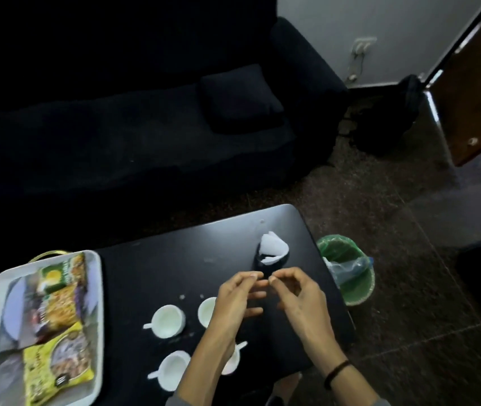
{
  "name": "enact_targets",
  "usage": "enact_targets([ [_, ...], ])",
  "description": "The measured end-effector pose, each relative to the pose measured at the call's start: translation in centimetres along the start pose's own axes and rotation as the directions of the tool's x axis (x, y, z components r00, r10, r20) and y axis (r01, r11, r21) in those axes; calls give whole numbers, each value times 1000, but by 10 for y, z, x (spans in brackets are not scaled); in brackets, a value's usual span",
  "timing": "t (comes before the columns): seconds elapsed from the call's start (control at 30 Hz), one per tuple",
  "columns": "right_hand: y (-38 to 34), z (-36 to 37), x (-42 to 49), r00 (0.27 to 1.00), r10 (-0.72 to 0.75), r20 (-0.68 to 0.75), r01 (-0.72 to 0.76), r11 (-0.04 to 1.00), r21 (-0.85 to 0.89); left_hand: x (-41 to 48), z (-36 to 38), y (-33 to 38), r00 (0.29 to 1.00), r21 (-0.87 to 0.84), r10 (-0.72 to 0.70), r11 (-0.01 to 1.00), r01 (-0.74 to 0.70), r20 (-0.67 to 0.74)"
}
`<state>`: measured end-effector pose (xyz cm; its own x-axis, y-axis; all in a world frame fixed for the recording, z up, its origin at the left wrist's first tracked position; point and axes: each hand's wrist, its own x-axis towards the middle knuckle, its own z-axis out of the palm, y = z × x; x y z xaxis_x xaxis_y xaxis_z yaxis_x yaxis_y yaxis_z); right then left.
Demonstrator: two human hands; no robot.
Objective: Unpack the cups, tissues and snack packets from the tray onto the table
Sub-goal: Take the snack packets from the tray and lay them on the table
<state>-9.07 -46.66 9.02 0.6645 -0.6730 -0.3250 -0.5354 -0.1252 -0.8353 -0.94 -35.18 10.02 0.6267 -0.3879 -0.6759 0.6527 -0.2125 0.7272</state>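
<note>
Four cups [167,317] already out on the table [160,273]: hovering above them with both hands, fingertips nearly meeting just before the tissues [273,247], upright in a dark holder [258,263]. Holding the left hand [236,303] relaxed and empty; curling the right hand [297,297], grip impossible to tell. Leaving the snack packets [57,306] lying in the tray [100,288] at the table's left end

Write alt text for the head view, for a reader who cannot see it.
A left hand and right hand hover, fingertips close, over a black table, near a dark holder of white tissues. Four white cups stand on the table; snack packets lie in a white tray at left.
</note>
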Motion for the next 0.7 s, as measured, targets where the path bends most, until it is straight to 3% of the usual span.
enact_targets([
  [0.2,-55,92,-52,974,-115,196,124,992,-35,-36,-116,-8,989,-82,49,995,-61,-140],
  [0.4,-83,202,-89,893,-201,403,257,962,-90,-61,-232,-32,941,-143,52,984,-105,-334],
  [0.63,-73,330,-112,786,-176,593,343,922,-181,-65,-349,-95,854,-163,-97,987,14,-512],
  [0.7,-64,355,-113,736,-147,661,394,887,-242,-59,-372,-116,809,-84,-100,994,63,-579],
])
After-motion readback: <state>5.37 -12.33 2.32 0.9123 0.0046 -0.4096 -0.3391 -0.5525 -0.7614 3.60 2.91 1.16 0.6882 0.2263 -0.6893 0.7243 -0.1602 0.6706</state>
